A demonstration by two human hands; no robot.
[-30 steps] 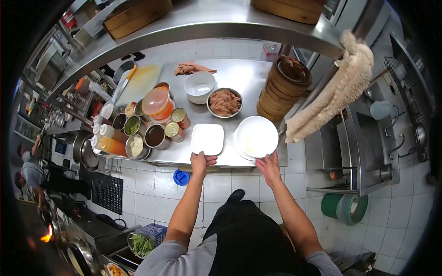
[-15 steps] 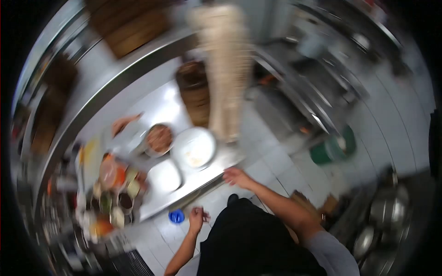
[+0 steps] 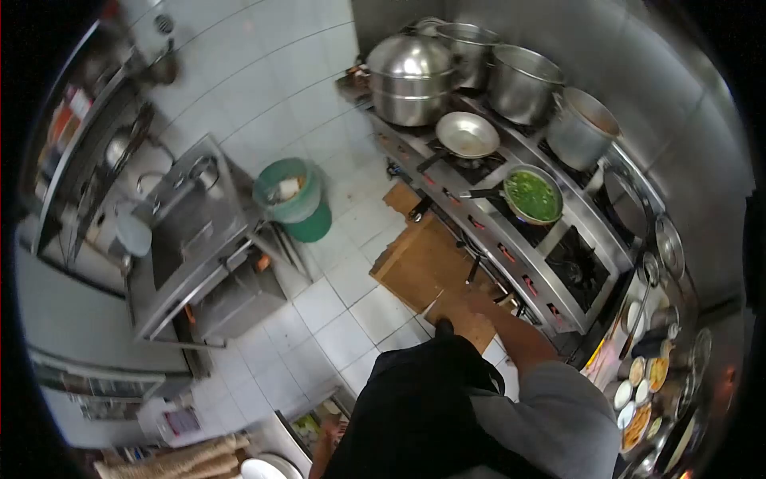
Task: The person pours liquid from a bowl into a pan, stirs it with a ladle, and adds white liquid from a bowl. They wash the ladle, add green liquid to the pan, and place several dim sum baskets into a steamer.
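My right hand (image 3: 480, 306) is low in front of the stove, over the brown cardboard (image 3: 419, 259) on the floor. It blends into the cardboard, and its fingers are too blurred to read. At the bottom, my left hand (image 3: 328, 431) hangs beside the edge of a counter (image 3: 270, 435); its fingers are mostly hidden. On the stove (image 3: 511, 254), a pan of chopped green food (image 3: 533, 195) sits on a front burner. Next to it is an empty frying pan (image 3: 468, 136) with a dark handle.
A large lidded steamer pot (image 3: 411, 80) and several tall pots (image 3: 523, 84) line the back of the stove. A green bin (image 3: 295, 199) stands by the metal sink (image 3: 187, 223). Small bowls of ingredients (image 3: 637, 427) are at the right. White plates (image 3: 267, 469) lie at the bottom.
My view has swung right, from the counter with the bowls and white plates to the stove and sink. My right hand now appears in front of the stove.
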